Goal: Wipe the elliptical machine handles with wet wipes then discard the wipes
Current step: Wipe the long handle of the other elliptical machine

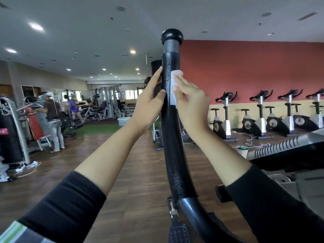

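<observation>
A black padded elliptical handle [172, 130] rises upright in the middle of the head view, topped by a round black knob. My left hand [149, 100] rests against the handle's left side, fingers straight along it and thumb touching its front. A white wet wipe [174, 86] lies flat on the handle's right side near the top. My right hand [190, 97] presses and pinches the wipe against the padding with fingers and thumb.
The elliptical's grey console [287, 146] and frame stand at the right. A foot pedal [178, 232] is below. A small bin [242, 150] stands on the wooden floor beyond. Exercise bikes [257, 118] line the red wall. Two people [52, 116] stand by weight machines at the left.
</observation>
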Demonstrator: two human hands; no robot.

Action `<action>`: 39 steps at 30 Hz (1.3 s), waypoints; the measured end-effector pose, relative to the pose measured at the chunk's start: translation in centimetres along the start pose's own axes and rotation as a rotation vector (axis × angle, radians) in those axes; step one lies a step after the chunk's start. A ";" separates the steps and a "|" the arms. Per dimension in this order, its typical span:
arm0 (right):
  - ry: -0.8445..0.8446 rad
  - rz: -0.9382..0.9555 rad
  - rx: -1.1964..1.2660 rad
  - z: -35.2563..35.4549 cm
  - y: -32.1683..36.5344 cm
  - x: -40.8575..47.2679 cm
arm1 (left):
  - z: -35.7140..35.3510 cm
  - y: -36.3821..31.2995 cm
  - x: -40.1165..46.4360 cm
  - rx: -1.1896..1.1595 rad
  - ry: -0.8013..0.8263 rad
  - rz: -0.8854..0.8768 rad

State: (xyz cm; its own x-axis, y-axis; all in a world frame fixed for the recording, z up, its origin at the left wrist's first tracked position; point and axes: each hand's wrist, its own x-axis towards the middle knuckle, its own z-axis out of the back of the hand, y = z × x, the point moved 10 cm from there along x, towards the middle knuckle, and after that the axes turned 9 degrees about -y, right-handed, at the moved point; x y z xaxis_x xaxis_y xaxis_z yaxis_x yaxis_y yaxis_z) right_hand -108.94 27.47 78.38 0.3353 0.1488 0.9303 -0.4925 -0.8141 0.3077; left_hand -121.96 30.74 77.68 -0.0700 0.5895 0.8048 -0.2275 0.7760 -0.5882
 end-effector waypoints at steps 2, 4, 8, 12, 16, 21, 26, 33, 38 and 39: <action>-0.008 -0.025 -0.007 -0.2 0.0 0.8 | 0.0 0.1 -0.2 -0.014 -0.001 -0.006; -0.033 -0.020 -0.036 -0.5 0.6 2.2 | 0.1 0.1 -0.4 -0.014 -0.002 -0.007; -0.038 0.014 -0.052 -1.0 1.6 3.7 | 0.0 0.4 -1.4 -0.009 0.002 0.005; 0.014 0.072 -0.121 -0.3 1.2 0.4 | 0.3 1.3 -2.8 0.021 -0.011 0.039; 0.088 0.060 -0.120 0.5 0.1 -3.0 | 0.5 2.1 -4.5 0.049 -0.026 0.072; 0.080 -0.029 -0.037 0.2 0.5 -1.2 | 0.6 2.1 -6.1 0.097 -0.030 0.109; 0.181 -0.184 -0.055 0.6 -0.6 -3.6 | 0.7 2.9 -8.0 0.053 -0.026 0.162; 0.285 -0.318 -0.220 3.3 -1.0 -7.1 | 0.6 3.4 -10.4 0.008 0.056 0.218; 0.268 -0.389 -0.249 2.5 0.2 -6.8 | 0.8 3.5 -12.1 -0.020 0.110 0.275; 0.274 -0.415 -0.254 2.8 0.3 -7.2 | 0.8 3.6 -12.4 -0.032 0.117 0.287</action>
State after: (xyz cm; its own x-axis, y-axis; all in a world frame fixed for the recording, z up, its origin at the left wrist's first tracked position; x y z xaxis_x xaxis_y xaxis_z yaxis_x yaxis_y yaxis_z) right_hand -109.28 24.55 71.18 0.3379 0.5960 0.7284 -0.5531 -0.5004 0.6661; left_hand -122.64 26.01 65.65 -0.0142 0.8060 0.5918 -0.1836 0.5797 -0.7939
